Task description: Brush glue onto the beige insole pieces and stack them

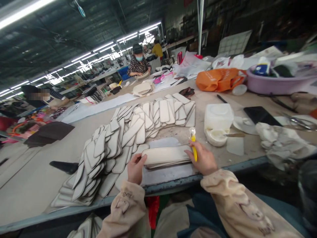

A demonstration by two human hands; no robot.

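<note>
A long cream strip with rounded ends lies on top of a few similar strips near the table's front edge. My left hand pinches its left end between thumb and fingers. At the right end, my right hand holds a yellow-handled brush, its whitish head pointing up and away, while the thumb touches the strip. Beyond and to the left, many pale rounded pieces overlap in a curved heap. Right of my right hand stands a white plastic container with a glue-smeared opening.
An orange bag and a purple basin stand at the back right. A dark phone-like slab, scissors and crumpled cloth lie right. A black pointed object lies left. People work across the table.
</note>
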